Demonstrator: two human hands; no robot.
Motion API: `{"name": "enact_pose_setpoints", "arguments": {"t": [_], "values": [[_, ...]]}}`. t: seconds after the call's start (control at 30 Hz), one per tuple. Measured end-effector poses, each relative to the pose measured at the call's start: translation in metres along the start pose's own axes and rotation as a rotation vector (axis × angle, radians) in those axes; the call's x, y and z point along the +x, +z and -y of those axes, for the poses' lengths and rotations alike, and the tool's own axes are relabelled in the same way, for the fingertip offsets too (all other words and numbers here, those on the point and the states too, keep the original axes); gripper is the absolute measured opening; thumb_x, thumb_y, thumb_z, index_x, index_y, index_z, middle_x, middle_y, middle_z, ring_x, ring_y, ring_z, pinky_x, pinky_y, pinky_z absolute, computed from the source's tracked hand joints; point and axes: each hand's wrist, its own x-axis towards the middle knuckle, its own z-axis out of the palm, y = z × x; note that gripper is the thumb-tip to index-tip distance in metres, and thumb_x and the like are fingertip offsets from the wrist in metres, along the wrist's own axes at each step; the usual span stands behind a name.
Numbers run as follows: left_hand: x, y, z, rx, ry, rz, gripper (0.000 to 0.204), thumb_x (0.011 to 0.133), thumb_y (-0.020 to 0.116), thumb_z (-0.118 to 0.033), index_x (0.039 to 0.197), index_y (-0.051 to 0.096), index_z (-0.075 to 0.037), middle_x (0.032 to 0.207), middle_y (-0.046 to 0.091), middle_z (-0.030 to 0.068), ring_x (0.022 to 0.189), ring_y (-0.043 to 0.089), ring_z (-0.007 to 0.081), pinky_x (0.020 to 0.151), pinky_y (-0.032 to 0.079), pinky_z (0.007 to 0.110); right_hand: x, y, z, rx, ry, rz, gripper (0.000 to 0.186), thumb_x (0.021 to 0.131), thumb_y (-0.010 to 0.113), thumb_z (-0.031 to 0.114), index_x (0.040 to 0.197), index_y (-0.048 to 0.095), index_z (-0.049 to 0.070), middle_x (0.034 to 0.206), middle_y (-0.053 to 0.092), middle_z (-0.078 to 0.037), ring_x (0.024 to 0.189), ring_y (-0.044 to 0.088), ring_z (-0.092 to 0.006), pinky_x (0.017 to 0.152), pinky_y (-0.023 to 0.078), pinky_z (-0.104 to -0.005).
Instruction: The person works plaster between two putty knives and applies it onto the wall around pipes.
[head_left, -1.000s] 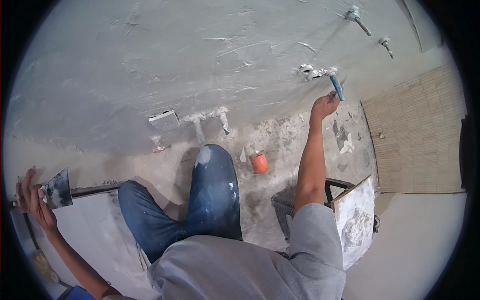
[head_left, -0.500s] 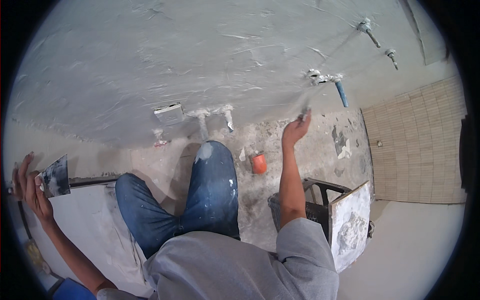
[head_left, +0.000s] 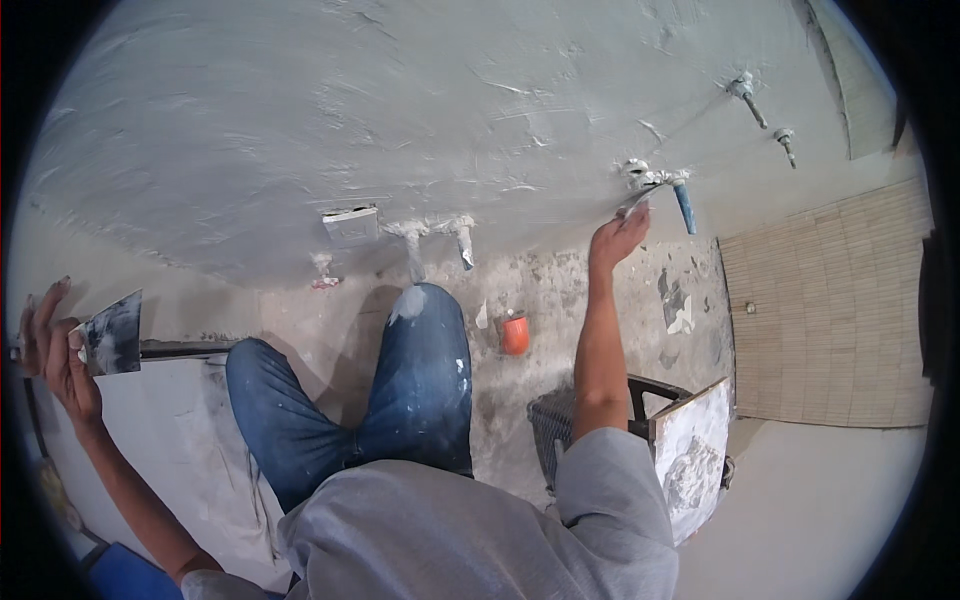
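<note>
At the left edge, my left hand (head_left: 62, 350) grips a wide putty knife (head_left: 113, 335) with a dark, white-smeared blade. My right hand (head_left: 622, 240) is up at the plastered wall (head_left: 450, 110), holding a small putty knife (head_left: 640, 200) just below a plastered pipe opening (head_left: 640, 171). A short blue pipe (head_left: 684, 206) sticks out beside it. Farther left are a white junction box (head_left: 350, 227) and plaster-coated stubs (head_left: 414, 250). Two metal fittings (head_left: 748, 98) protrude higher up at the right.
A black plastic crate (head_left: 550, 430) carries a board (head_left: 695, 410) with white putty at lower right. An orange cap (head_left: 515, 336) lies on the stained floor near my knees (head_left: 415, 370). A tiled surface (head_left: 820, 310) is at right, a white panel (head_left: 165, 430) at lower left.
My right hand moves left and down from beside the blue pipe, then back up toward the pipe opening. My left hand shifts slightly, still holding the wide knife. The view moves slightly.
</note>
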Motion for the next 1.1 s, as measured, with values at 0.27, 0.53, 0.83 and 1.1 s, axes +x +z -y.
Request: {"name": "enact_pose_setpoints", "arguments": {"t": [0.27,0.53,0.83,1.1], "values": [[0.004,0.004,-0.008,-0.019,0.015,-0.034,0.038,0.099,0.039,-0.024,0.081,0.058,0.004,0.134,0.059,0.0202,0.13,0.051,0.0341,0.111,0.035,0.047,-0.056,0.009,0.089,0.177,0.156,0.041,0.055,0.097,0.054,0.011,0.147,0.038,-0.008,0.133,0.044,-0.027,0.124,0.045,-0.0409,0.106,0.036,-0.0428],[0.008,0.0,-0.014,-0.073,0.016,-0.069,0.034,0.098,0.04,-0.022,0.079,0.057,0.0,0.132,0.061,0.0171,0.133,0.048,0.033,0.121,0.022,0.05,-0.03,-0.01,0.221,0.422,0.722,0.036,0.059,0.102,0.052,0.021,0.15,0.033,-0.006,0.132,0.042,-0.025,0.119,0.048,-0.0381,0.103,0.038,-0.0399],[0.007,0.002,-0.012,-0.053,0.031,-0.073,0.035,0.099,0.04,-0.022,0.078,0.056,0.001,0.133,0.061,0.0158,0.133,0.048,0.0342,0.12,0.024,0.049,-0.047,-0.063,0.331,0.454,0.464,0.039,0.054,0.102,0.05,0.017,0.149,0.037,-0.005,0.135,0.042,-0.023,0.118,0.049,-0.0375,0.102,0.04,-0.042],[0.0,0.008,0.0,-0.079,0.019,-0.018,0.037,0.1,0.038,-0.024,0.079,0.053,0.003,0.135,0.058,0.0208,0.131,0.053,0.0339,0.112,0.036,0.047,-0.06,-0.072,0.097,0.477,0.53,0.018,0.027,0.099,0.046,0.009,0.113,0.063,-0.007,0.096,0.067,-0.018,0.087,0.066,-0.0244,0.081,0.052,-0.0358]]}}
